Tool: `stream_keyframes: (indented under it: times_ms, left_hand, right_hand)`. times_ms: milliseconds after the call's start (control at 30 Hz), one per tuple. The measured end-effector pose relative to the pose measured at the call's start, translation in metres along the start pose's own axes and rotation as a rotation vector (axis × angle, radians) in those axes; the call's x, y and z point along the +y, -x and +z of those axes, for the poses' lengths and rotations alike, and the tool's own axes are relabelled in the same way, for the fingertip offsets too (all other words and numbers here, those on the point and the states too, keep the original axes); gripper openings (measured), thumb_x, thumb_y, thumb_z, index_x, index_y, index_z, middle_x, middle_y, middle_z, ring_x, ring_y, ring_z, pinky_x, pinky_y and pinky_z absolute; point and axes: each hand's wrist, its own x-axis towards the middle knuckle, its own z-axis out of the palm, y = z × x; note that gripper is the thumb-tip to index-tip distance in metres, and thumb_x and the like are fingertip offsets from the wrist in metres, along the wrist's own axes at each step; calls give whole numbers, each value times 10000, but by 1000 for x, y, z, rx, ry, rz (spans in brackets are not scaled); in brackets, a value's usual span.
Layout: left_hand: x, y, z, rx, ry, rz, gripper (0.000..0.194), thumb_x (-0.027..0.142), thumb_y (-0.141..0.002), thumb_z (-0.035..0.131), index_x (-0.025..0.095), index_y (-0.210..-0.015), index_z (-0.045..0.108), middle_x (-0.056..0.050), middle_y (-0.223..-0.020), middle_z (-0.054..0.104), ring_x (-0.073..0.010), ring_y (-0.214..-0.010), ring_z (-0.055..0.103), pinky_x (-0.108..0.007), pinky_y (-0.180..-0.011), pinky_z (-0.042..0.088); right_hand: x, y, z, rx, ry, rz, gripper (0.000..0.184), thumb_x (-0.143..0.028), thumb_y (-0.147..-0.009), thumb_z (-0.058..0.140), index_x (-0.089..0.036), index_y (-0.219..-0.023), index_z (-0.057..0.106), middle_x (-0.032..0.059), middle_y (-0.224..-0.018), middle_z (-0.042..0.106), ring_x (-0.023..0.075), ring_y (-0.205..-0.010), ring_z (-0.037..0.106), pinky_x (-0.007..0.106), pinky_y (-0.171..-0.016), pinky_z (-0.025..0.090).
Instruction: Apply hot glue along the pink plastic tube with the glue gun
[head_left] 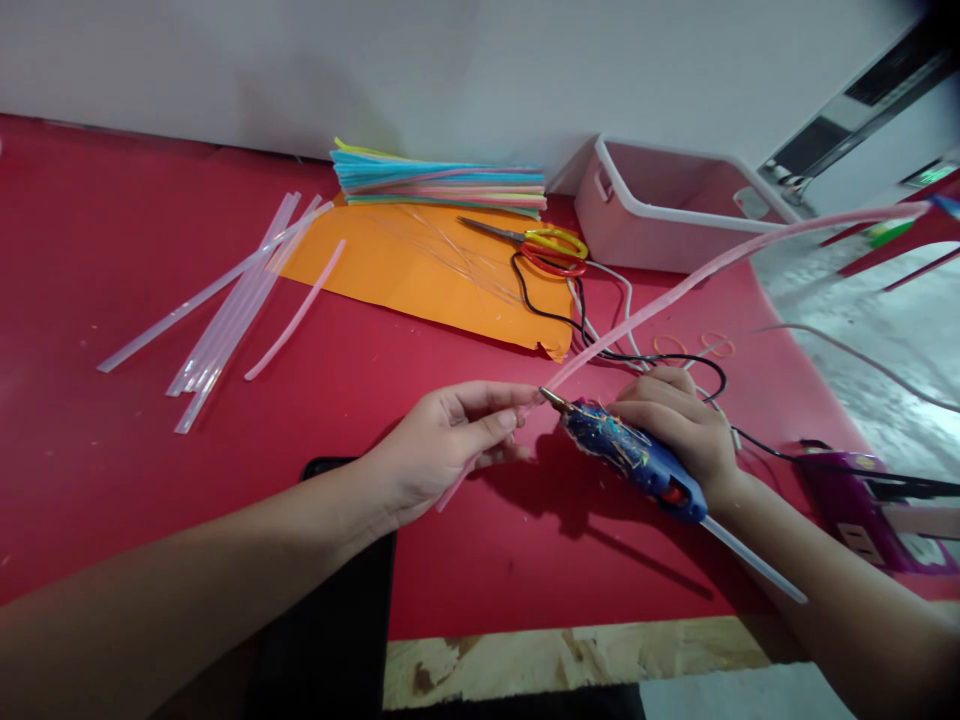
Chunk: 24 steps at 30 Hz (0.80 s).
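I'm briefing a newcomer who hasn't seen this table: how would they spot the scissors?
On the red table, find the orange sheet left of the pale pink bin. Near that sheet's right end lie the scissors, tips pointing left. Unlike the coloured stems bundled behind, they have dark pointed blades and two handle loops, one yellow, one red.

Glue sticks (234, 310) lie left on the surface (465, 570); scissors (521, 238) rest on a paper sheet (390, 283) — pipe-cleaner bundle (442, 186) behind, bin (645, 237) to the right, glue gun (634, 458) in front.
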Motion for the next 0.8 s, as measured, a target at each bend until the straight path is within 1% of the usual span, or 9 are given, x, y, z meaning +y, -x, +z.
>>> stream_keyframes:
  times_ms: [200,400,600,800]
  left_hand:
    - [-1,0,1,-32,35,17,166,33,-799,887,172,-889,868,14,-755,787,-88,-668,760,-203,-741,648]
    - [0,1,1,-59,59,21,189,48,-744,936,187,-860,882,23,-753,795,-90,-657,778,-164,-699,648]
    - [-1,0,-1,-60,52,17,203,70,-723,958,202,-862,889,25,-750,794,-89,-651,784,-160,-709,656]
    - [-1,0,-1,-63,54,26,210,71,-715,964,202,-861,887,22,-755,797,-82,-662,778,-155,-715,654]
  right_hand:
    - [0,1,2,45,-30,14,168,-283,-1098,493,-258,-1087,658,23,-785,678,210,-711,639,431,-784,449]
    - [-1,0,1,44,-43,7,169,-296,-1099,503,-264,-1105,669,20,-785,676,214,-714,639,435,-780,443]
    - [-2,-2,1,51,-36,9,168,-280,-1104,498,-253,-1065,659,20,-780,671,206,-717,630,427,-768,437]
    - [-1,-1,2,56,-31,11,176,-297,-1108,494,-260,-1069,661,19,-781,677,204,-707,635,433,-766,444]
